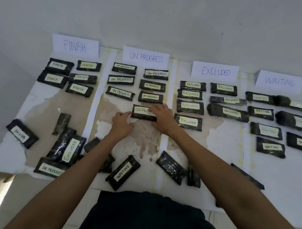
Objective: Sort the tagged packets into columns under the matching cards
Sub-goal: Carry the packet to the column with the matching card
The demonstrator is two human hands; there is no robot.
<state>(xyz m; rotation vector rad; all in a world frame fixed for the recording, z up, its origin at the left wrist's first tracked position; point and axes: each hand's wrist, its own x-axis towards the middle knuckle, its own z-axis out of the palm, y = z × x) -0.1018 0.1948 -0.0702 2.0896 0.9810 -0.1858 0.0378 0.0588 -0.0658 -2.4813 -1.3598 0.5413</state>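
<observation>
Packet tagged ON PROGRESS [143, 112], a dark flat plastic-wrapped rectangle with a pale paper label, being set down in its column.

Right hand [164, 117] lies flat over the packet's right end, fingers spread, pressing rather than pinching; left hand [122, 122] touches its left edge with loosely open fingers. The packet sits at the foot of the column below the white paper ON PROGRESS card [146, 57]. Beside it stands the EXCLUDED column [189, 104]. Unsorted dark packets [67, 149] lie scattered near the desk's [224, 141] front edge. Judgement: a forearm drawing back could sweep these loose packets off, or a nudge could skew the tidy rows.
</observation>
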